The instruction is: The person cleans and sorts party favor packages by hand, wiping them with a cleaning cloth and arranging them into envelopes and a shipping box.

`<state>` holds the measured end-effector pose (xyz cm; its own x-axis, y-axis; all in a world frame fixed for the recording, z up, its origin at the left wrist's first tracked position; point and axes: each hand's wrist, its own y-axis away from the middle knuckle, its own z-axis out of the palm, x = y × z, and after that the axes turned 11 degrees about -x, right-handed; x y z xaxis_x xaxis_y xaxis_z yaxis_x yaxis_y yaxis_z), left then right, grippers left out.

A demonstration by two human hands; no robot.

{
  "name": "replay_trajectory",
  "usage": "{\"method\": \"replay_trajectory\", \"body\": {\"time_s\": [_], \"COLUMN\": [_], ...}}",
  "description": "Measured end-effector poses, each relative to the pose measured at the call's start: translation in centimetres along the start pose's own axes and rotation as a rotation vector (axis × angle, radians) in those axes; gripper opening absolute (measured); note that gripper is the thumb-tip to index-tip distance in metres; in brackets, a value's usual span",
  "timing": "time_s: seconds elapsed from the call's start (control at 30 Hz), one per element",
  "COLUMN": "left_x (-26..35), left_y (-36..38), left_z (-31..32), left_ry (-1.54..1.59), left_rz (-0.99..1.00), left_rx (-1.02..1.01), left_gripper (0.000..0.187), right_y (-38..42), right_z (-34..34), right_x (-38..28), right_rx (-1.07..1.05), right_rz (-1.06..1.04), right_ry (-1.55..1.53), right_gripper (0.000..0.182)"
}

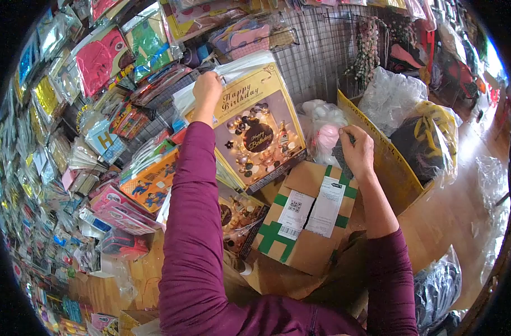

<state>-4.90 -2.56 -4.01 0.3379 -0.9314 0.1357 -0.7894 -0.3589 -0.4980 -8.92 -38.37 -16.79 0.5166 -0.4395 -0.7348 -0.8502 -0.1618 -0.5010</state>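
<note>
My left hand is closed at the upper left edge of a flat Happy Birthday package, its fingers curled on the clear plastic top. The package is gold and brown, with a picture of balloons, and hangs tilted in front of similar packs. To the right, my right hand is raised with thumb and fingertips pinched together; whether anything is between them I cannot make out. Just behind it is a clear bag of white and pink round items. Below both hands lies a cardboard box with green tape and white labels.
A wire grid rack stands behind, hung with packaged goods. Many more packets crowd the left side. At right, an open yellow-edged carton stands beside plastic-wrapped goods. Another birthday package leans below the first.
</note>
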Motion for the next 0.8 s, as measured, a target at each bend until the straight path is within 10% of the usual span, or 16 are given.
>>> {"method": "replay_trajectory", "body": {"time_s": [0.8], "left_x": [-4.1], "left_y": [-7.3], "left_z": [5.9], "left_ry": [0.070], "left_rz": [0.125], "left_rx": [0.275], "left_gripper": [0.023], "right_y": [0.7], "right_z": [0.0], "right_x": [1.0], "right_rx": [-0.164], "right_rz": [-0.067], "right_ry": [0.127], "right_gripper": [0.013]}}
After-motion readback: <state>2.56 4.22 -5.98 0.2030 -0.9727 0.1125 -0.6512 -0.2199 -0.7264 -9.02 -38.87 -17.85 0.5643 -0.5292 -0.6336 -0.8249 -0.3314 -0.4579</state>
